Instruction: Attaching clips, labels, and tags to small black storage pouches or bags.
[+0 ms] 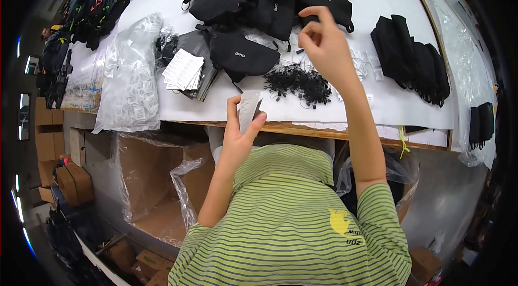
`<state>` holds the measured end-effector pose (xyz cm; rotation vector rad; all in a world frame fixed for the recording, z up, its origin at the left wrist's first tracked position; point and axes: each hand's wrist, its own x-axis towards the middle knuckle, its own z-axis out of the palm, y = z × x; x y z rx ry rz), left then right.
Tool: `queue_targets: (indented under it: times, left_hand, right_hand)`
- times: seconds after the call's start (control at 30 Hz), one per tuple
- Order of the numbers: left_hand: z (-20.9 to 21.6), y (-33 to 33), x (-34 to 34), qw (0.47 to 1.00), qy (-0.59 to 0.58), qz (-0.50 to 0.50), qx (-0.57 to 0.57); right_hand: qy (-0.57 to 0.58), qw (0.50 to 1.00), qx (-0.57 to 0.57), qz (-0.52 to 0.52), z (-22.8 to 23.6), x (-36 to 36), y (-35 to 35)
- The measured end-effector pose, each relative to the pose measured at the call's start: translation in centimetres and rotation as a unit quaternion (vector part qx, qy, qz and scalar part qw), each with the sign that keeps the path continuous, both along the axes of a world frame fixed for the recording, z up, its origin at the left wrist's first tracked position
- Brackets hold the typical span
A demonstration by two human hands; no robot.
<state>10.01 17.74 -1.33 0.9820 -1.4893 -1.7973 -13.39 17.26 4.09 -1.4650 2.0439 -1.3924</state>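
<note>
My left hand (243, 127) grips a small stack of tags (248, 109), white and printed on one side, in front of the table's near edge. My right hand (326, 43) is raised above the table with its fingers bent and apart; I make out nothing in them. Below it lies a tangled heap of black cord loops (302, 85) with small fasteners. Left of the heap rests a black pouch (243, 53) with a strap. Beside that pouch, fanned white printed cards (183, 70) lie on a grey stack. White tags (369, 62) are scattered right of my forearm.
Several black pouches (270, 0) are piled at the back. Folded black pieces (410, 59) lie at right. A clear plastic bag of tags (135, 81) sits at left, with dark bags (102, 0) beyond. Under the wooden table edge (324, 133) stands a plastic-lined carton (156, 178).
</note>
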Motion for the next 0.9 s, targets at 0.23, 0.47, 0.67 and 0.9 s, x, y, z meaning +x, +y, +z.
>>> queue_targets:
  times: [0.23, 0.47, 0.67, 0.9]
  left_hand:
    - [0.5, 0.0, -0.7, 0.995, -0.029, 0.036, -0.091]
    - [0.8, 0.5, -1.7, 0.995, -0.025, 0.035, -0.090]
    - [0.9, 0.9, -2.2, 0.990, -0.006, 0.033, -0.134]
    - [1.4, 1.3, -2.1, 0.938, -0.083, 0.051, -0.332]
  right_hand:
    - [-0.146, 0.982, -0.099, 0.066, -2.5, 0.7, 2.9]
    - [-0.240, 0.958, -0.110, 0.108, -3.1, 5.0, 6.9]
    - [-0.172, 0.972, -0.090, 0.130, -3.3, 6.7, 7.4]
    - [-0.169, 0.976, -0.077, 0.116, -2.8, 7.2, 7.4]
